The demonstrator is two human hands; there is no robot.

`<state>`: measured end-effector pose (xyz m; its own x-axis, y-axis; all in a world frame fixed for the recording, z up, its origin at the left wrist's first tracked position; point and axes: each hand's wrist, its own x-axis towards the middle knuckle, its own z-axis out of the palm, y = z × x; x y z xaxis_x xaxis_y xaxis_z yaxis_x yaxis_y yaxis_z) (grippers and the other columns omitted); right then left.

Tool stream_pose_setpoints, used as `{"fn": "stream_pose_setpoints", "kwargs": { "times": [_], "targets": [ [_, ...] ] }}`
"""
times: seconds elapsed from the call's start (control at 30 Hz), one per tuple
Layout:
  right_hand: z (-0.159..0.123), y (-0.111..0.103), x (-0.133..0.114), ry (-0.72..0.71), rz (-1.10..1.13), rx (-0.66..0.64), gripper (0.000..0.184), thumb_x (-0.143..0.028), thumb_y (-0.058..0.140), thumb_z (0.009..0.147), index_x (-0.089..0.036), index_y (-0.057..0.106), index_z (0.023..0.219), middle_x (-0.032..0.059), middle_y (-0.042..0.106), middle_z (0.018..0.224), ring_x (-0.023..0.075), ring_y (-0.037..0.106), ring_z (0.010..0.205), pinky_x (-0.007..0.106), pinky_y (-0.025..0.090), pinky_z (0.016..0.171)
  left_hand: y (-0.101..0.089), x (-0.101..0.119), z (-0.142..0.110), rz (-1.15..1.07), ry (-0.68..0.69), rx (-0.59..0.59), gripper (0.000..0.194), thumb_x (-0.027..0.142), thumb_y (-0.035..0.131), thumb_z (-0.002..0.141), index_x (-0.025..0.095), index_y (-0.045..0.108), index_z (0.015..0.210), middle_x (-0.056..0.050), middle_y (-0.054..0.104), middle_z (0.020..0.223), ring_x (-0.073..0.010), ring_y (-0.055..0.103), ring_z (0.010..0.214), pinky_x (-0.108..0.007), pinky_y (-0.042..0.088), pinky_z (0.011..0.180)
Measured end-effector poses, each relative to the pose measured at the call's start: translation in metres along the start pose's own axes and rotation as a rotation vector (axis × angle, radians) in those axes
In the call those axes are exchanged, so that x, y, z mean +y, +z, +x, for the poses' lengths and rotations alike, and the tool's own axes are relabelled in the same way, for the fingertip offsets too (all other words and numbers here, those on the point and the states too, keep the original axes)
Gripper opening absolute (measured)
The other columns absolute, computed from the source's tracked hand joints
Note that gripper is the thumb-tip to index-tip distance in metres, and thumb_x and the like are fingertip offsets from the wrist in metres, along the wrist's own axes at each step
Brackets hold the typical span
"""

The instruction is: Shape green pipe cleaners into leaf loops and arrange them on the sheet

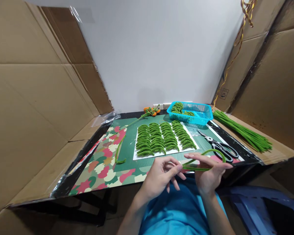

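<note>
A long green pipe cleaner (198, 169) is bent into a loop between my two hands, just off the table's front edge. My left hand (159, 176) pinches its ends between thumb and index finger, with the other fingers loosely curled. The loop passes through my right hand (209, 171), held between its thumb and fingers, which are fairly straight. Beyond my hands, a white sheet (134, 156) carries columns of short, curved green pipe cleaner pieces (156, 140). To the right of the sheet lie black-handled scissors (218, 145), blades slightly apart.
A blue plastic basket (201, 114) at the back holds more curved green pieces. A bundle of straight green pipe cleaners (245, 132) lies at right. An orange-flowered stem (152, 111) and a bent green piece (117, 151) lie on the left. Cardboard walls (34, 91) flank the table.
</note>
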<state>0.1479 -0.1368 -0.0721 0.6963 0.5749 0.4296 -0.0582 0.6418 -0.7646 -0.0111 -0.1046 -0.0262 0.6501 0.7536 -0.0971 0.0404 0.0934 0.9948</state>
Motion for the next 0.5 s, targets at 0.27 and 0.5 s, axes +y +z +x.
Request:
{"fn": "stream_pose_setpoints", "kwargs": {
  "times": [0.27, 0.5],
  "targets": [
    [-0.0015, 0.0019, 0.0021, -0.028, 0.047, 0.033, 0.058, -0.066, 0.058, 0.104, -0.018, 0.084, 0.082, 0.0084, 0.080, 0.077, 0.0228, 0.076, 0.067, 0.032, 0.061, 0.059, 0.0002, 0.0006, 0.0029, -0.079, 0.033, 0.034, 0.046, 0.057, 0.077, 0.090, 0.012, 0.066, 0.092, -0.016, 0.083, 0.086, -0.0176, 0.074, 0.047, -0.015, 0.041, 0.033],
    [-0.0050, 0.0008, 0.0021, -0.036, -0.028, 0.050, 0.064, -0.062, 0.052, 0.107, -0.017, 0.085, 0.076, 0.0102, 0.082, 0.076, 0.0235, 0.078, 0.065, 0.035, 0.062, 0.065, 0.0016, 0.0016, 0.0017, -0.062, 0.051, 0.053, 0.043, 0.054, 0.076, 0.092, 0.012, 0.067, 0.094, -0.015, 0.083, 0.087, -0.0163, 0.073, 0.048, -0.015, 0.043, 0.035]
  ]
}}
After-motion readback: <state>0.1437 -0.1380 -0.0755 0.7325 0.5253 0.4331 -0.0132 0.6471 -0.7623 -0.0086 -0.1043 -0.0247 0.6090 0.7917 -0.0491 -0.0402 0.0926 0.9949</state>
